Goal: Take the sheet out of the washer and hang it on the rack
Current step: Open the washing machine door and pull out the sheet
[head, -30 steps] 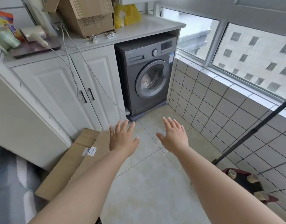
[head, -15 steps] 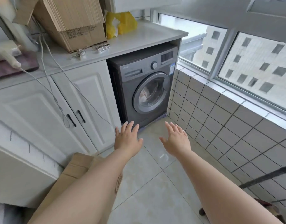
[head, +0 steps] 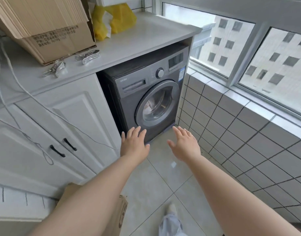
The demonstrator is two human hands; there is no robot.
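**Both hands out, washer door closed**

Under the grey countertop (head: 146, 43), tucked into the niche beside the tiled wall (head: 231, 120), stands the dark grey washer (head: 143, 92) with its round door (head: 158, 103) closed. Through the glass something pale lies inside the drum; it may be the sheet (head: 148, 109), though the reflections make that hard to confirm.

Both bare arms reach forward over the floor tiles (head: 163, 184). The left hand (head: 134, 143) hovers in front of the washer's lower front panel, palm down, fingers straight and slightly spread, holding nothing. The right hand (head: 184, 143) is level with it and a little apart, also palm down with fingers extended and empty, over the floor near the foot of the tiled wall. Neither hand touches the machine.

On the countertop sit an open cardboard box (head: 49, 29) filled with flat stacked sheets of card, a yellow bag (head: 115, 19) behind it, and two metal clips (head: 87, 55) just in front of the box. A thin cord (head: 44, 106) trails from the counter across the white cabinet doors (head: 64, 133). Another cardboard box (head: 119, 215) lies on the floor below the left forearm, and a foot (head: 171, 208) shows near the bottom edge.
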